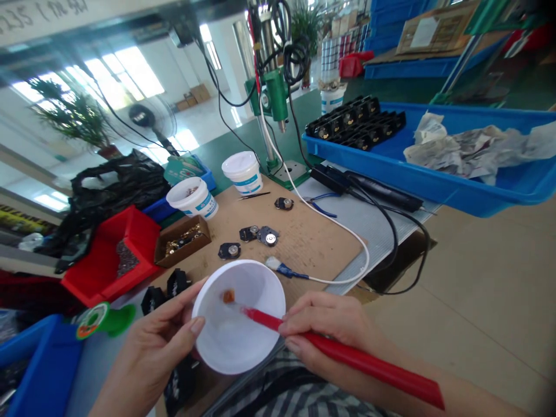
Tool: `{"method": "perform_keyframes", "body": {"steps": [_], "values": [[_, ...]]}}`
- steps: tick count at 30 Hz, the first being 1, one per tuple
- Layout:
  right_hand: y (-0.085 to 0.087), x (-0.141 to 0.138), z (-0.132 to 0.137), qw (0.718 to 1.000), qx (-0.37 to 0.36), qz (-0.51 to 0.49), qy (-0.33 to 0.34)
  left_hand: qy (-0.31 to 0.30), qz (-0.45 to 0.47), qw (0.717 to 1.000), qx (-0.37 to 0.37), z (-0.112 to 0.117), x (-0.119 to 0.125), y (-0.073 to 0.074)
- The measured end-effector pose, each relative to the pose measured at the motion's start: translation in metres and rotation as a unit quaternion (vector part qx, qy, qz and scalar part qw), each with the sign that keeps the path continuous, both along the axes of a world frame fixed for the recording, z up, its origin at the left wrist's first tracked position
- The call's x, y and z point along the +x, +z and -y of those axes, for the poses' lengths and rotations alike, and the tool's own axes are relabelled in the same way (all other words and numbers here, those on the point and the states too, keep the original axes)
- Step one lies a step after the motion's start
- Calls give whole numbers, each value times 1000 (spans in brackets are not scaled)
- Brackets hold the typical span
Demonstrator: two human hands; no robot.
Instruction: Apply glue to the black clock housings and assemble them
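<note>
Well, we are working low over our lap, with our left hand [152,353] closed around the side of a white plastic cup [260,278], holding it up off the bench [313,243]. Our right hand [321,324] is gripping a red-handled soldering iron [360,362] near its front end, much as we would hold a pen. The iron's thin tip [234,303] is reaching into the cup and is touching or almost touching a small amber lump [228,296], probably rosin, which is lying inside the cup near its far wall; we cannot tell from this view whether they are in contact. Doing this well, we are judging, means keeping both grips firm but relaxed, bracing the cup against wobbling and letting the tip rest lightly instead of pressing. Beyond the cup, the bench is carrying round black parts [249,233], tweezers [254,196], blue-handled pliers [324,204] and a box of brass pieces [171,260], while a blue tray [391,175] is holding rows of black parts.
</note>
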State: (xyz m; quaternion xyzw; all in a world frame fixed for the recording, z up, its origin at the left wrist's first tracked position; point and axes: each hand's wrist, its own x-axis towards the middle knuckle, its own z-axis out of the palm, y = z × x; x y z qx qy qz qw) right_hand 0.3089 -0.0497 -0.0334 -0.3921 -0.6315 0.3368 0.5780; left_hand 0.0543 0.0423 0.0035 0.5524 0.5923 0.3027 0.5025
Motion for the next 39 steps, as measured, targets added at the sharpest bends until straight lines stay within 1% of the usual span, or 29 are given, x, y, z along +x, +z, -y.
{"method": "perform_keyframes", "body": {"steps": [2, 3, 7, 9, 11, 12, 13, 15, 18, 21, 23, 26, 29, 30, 32, 34, 35, 37, 39], "values": [[5, 5, 5, 1000, -9, -1, 18, -16, 19, 1000, -17, -1, -3, -2], [7, 6, 6, 1000, -4, 1, 9, -27, 28, 999, -29, -2, -4, -2], [9, 1, -1, 997, 60, 32, -43, -44, 18, 998, -37, -3, -5, -3], [8, -3, -8, 994, 84, 58, -42, -53, 13, 998, -34, -1, -5, -3], [8, -4, -11, 994, 74, 77, -22, -48, 14, 999, -17, 1, -5, -4], [9, -3, -12, 995, 57, 82, -4, -39, 14, 999, -8, 1, -5, -4], [10, 0, -11, 996, 40, 80, 15, -30, 14, 999, -2, 2, -5, -5], [14, 6, -7, 997, 21, 64, 30, -20, 10, 1000, -4, 2, -6, -5], [20, 12, -6, 998, 39, 52, 1, -23, 9, 999, -23, 3, -2, -3], [24, 11, -12, 994, 66, 80, -27, -4, 25, 1000, 0, 7, 6, 0], [24, 8, -18, 992, 73, 103, -31, -5, 28, 1000, 14, 9, 11, 1], [23, 5, -19, 992, 51, 117, -9, -9, 13, 1000, 26, 10, 11, 0], [22, 9, -13, 996, 6, 87, 22, 2, 17, 1000, 17, 9, 6, -3], [22, 11, -11, 997, -7, 71, 15, 3, 20, 1000, 13, 8, 5, -4], [22, 13, -8, 998, -19, 49, -28, -3, 18, 1000, 17, 8, 3, -7], [23, 12, -9, 995, -18, 56, -77, -6, 13, 999, 33, 9, 4, -8], [23, 10, -10, 993, -13, 70, -89, -1, 8, 999, 43, 11, 5, -8], [24, 4, -11, 991, -1, 102, -90, 11, 2, 999, 49, 16, 8, -7], [24, -4, -11, 990, -4, 122, -73, 21, -2, 999, 47, 20, 12, -6]]}}
